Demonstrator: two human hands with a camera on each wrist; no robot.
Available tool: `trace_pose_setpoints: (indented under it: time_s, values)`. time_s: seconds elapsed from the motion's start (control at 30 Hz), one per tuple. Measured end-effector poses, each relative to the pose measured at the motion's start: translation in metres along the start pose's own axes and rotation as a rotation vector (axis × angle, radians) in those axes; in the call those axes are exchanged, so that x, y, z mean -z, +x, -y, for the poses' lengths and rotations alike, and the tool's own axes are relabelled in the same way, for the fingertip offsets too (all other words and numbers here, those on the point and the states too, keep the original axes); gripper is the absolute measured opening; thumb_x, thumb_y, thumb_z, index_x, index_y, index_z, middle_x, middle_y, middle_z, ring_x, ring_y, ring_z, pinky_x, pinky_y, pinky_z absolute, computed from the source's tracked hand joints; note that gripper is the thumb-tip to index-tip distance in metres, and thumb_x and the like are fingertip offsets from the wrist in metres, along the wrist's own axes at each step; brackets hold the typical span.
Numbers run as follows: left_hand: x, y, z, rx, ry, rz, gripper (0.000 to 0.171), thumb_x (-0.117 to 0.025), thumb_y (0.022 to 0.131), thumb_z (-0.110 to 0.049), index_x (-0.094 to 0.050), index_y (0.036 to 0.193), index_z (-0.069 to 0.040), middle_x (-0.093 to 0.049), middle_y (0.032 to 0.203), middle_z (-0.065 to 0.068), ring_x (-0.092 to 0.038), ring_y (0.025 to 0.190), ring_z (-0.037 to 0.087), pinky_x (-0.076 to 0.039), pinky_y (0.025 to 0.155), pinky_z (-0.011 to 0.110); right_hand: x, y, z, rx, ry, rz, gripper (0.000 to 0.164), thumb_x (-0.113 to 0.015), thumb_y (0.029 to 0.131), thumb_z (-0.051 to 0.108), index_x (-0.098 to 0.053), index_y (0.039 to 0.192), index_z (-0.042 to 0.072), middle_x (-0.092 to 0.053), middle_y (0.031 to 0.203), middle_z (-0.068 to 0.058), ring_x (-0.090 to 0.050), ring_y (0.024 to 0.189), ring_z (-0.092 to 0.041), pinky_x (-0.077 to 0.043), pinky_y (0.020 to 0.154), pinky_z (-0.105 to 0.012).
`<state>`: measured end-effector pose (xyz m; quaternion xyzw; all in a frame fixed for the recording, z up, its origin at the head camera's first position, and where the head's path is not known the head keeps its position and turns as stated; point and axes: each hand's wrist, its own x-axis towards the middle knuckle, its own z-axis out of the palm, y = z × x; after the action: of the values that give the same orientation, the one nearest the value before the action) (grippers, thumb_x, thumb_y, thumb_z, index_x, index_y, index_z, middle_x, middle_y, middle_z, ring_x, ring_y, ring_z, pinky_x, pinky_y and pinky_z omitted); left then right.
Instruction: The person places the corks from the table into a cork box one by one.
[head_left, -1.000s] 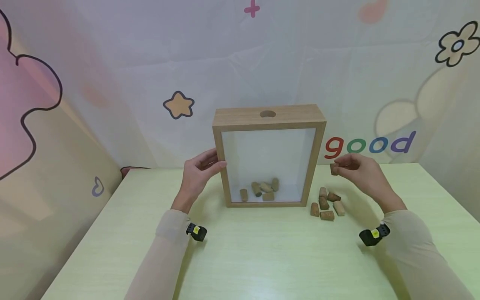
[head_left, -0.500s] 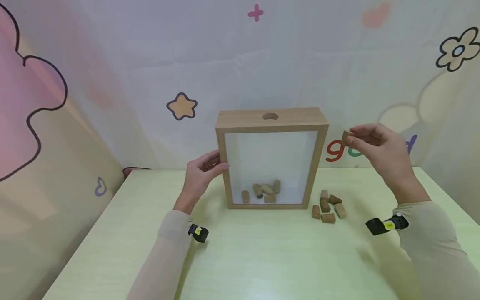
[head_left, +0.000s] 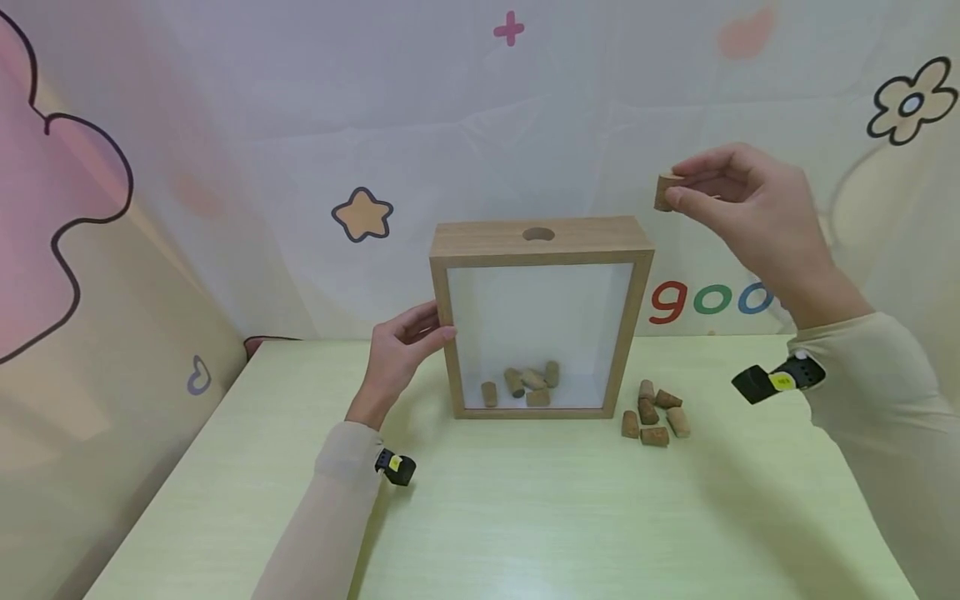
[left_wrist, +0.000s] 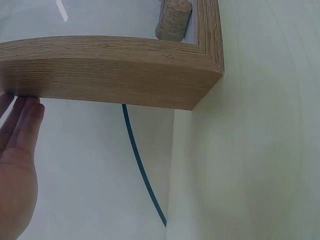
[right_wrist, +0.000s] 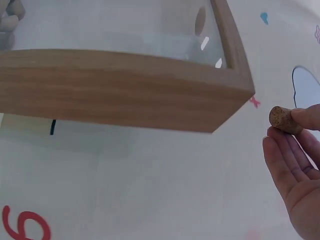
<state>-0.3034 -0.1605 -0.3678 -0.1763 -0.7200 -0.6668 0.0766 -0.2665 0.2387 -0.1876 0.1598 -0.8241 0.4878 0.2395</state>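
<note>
A wooden display box (head_left: 442,350) with a clear front stands upright on the table, with a round hole (head_left: 538,234) in its top. Several corks (head_left: 513,382) lie on its floor behind the pane. My left hand (head_left: 397,354) holds the box by its left side, thumb on the front frame and the other fingers reaching behind. Up to the right of the box's top, my right hand (head_left: 765,217) pinches a cork (head_left: 663,193) between thumb and fingers. In the right wrist view this cork (right_wrist: 281,118) sits beyond the box's top corner, apart from the wood.
Several loose corks (head_left: 654,437) lie on the pale table (head_left: 525,517) just right of the box. A printed backdrop (head_left: 420,150) hangs behind the table. Each wrist wears a small black camera (head_left: 395,467) on a strap.
My right hand has risen from beside the cork pile to above the height of the box's top, carrying the cork, and has lately shifted left. My left hand stays on the box.
</note>
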Motion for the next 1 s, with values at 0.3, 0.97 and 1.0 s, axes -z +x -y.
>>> trace_pose_setpoints:
  time_s: [0.3,0.97,1.0]
  values:
    - [0.0,0.001,0.0,-0.006,-0.004,-0.001,0.051,-0.078,0.098,-0.012,-0.063,0.146,-0.002,-0.07,0.136,0.017,-0.067,0.126,0.03,-0.057,0.101,0.031,-0.034,0.02,0.023,0.091,-0.039,0.128,0.025,-0.078,0.098,0.014,-0.072,0.121,0.006,-0.077,0.106,0.01,-0.072,0.096,-0.003,-0.052,0.085,-0.015]
    - [0.004,0.001,-0.001,-0.018,-0.013,0.008,0.05,-0.078,0.098,-0.011,-0.063,0.145,-0.002,-0.07,0.136,0.017,-0.067,0.125,0.03,-0.057,0.101,0.032,-0.094,0.033,0.033,0.14,-0.008,0.255,0.02,-0.079,0.096,0.006,-0.072,0.113,-0.001,-0.078,0.11,-0.014,-0.072,0.09,-0.006,-0.055,0.085,-0.017]
    - [0.004,0.001,0.0,-0.018,-0.014,0.009,0.05,-0.078,0.098,-0.011,-0.063,0.145,-0.002,-0.07,0.136,0.017,-0.067,0.125,0.029,-0.057,0.101,0.032,-0.095,0.033,0.033,0.139,-0.014,0.257,0.02,-0.079,0.096,0.006,-0.073,0.113,-0.001,-0.077,0.109,-0.014,-0.072,0.089,-0.006,-0.055,0.084,-0.017]
